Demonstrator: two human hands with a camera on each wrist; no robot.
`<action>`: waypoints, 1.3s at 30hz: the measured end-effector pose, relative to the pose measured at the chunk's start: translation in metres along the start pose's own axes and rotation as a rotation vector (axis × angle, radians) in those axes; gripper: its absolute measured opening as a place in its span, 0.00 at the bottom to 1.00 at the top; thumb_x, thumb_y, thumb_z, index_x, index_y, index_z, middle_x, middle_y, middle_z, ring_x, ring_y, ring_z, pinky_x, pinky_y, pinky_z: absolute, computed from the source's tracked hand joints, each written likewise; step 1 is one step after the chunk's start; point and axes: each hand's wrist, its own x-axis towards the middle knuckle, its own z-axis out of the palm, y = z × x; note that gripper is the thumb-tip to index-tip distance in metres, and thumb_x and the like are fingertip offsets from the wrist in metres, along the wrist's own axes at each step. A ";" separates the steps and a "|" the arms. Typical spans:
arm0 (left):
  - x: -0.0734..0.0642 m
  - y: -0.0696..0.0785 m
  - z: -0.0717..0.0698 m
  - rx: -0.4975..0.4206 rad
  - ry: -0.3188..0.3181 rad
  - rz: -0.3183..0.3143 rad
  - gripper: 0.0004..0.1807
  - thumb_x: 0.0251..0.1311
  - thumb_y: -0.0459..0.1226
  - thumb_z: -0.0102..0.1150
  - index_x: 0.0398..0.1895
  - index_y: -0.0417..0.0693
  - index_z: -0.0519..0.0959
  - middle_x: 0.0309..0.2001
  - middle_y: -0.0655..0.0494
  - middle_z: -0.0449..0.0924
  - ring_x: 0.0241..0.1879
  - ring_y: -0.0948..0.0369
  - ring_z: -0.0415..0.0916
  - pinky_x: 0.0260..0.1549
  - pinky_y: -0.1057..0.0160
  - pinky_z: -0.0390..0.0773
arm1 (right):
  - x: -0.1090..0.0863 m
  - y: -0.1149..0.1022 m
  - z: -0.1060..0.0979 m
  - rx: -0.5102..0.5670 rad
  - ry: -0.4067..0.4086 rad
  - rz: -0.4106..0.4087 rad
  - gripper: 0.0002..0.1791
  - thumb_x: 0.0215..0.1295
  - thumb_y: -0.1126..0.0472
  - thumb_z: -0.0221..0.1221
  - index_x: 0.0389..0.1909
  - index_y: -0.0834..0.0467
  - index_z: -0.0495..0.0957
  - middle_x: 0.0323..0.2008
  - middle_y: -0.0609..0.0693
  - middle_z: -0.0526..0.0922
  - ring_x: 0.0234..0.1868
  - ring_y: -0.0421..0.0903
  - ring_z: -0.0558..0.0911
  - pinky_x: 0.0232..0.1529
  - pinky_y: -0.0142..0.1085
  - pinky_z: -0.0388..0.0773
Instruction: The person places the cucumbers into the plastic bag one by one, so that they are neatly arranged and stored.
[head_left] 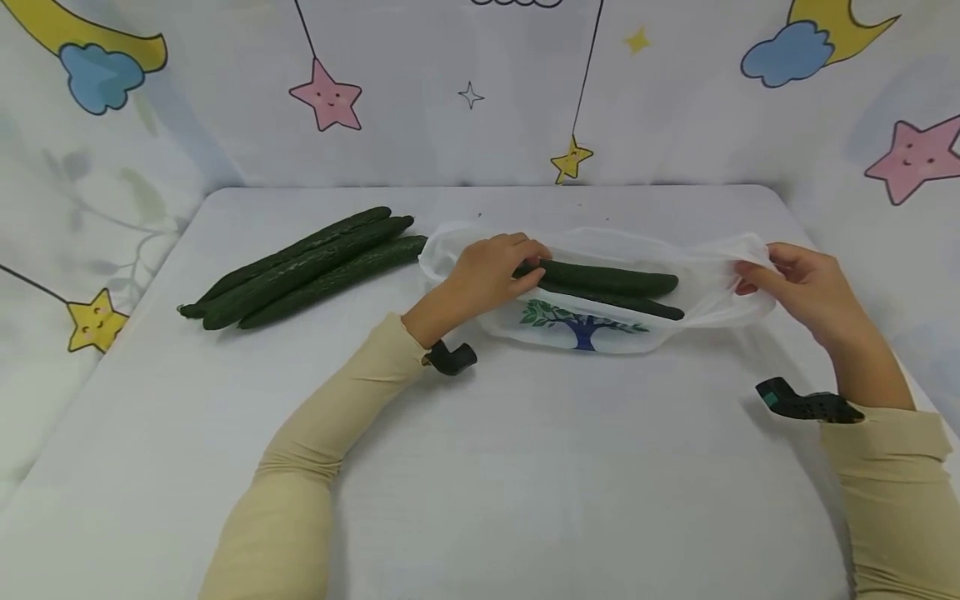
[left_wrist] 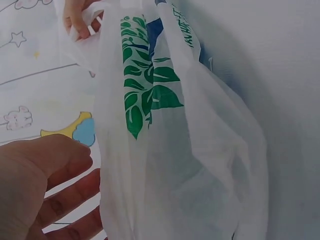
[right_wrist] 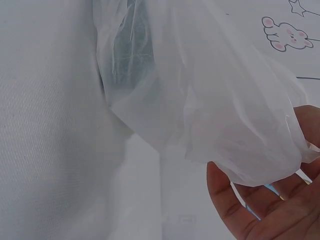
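Observation:
Two cucumbers (head_left: 611,277) lie in the mouth of a thin white plastic bag (head_left: 720,279) printed with a green and blue tree. Over their left ends reaches my left hand (head_left: 480,271), its thumb and fingers spread apart. In the left wrist view the left hand (left_wrist: 55,190) is beside the bag (left_wrist: 220,130), fingertips hidden behind the plastic. My right hand (head_left: 806,287) pinches the bag's right end. From the right wrist, the right hand (right_wrist: 275,200) appears with its fingers around the gathered plastic (right_wrist: 235,145); a cucumber (right_wrist: 132,55) shows dimly through the bag.
Three more cucumbers (head_left: 307,262) lie side by side at the left of the white table (head_left: 525,475), close to the bag's left edge. A backdrop (head_left: 420,92) with stars, moons and clouds stands behind the table.

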 end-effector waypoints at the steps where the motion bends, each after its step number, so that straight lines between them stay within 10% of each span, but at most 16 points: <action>1: -0.001 -0.001 -0.002 -0.001 0.010 0.003 0.14 0.68 0.41 0.56 0.52 0.48 0.82 0.41 0.56 0.82 0.38 0.59 0.79 0.29 0.64 0.76 | 0.000 0.000 0.000 0.003 0.001 -0.004 0.08 0.70 0.61 0.59 0.40 0.62 0.80 0.27 0.34 0.84 0.44 0.31 0.74 0.41 0.25 0.63; 32: -0.063 -0.057 -0.018 -0.042 0.227 0.004 0.12 0.66 0.36 0.58 0.52 0.45 0.81 0.51 0.48 0.79 0.49 0.51 0.77 0.47 0.53 0.76 | 0.000 0.003 0.006 0.032 -0.006 -0.007 0.05 0.69 0.63 0.58 0.42 0.57 0.82 0.27 0.34 0.84 0.41 0.30 0.77 0.39 0.22 0.67; 39: -0.068 -0.068 -0.024 -0.084 0.209 -0.024 0.17 0.66 0.36 0.59 0.57 0.44 0.77 0.53 0.47 0.78 0.55 0.50 0.73 0.64 0.50 0.66 | 0.000 0.002 0.006 0.012 0.000 0.003 0.05 0.70 0.62 0.58 0.41 0.56 0.82 0.27 0.33 0.84 0.41 0.30 0.75 0.39 0.21 0.68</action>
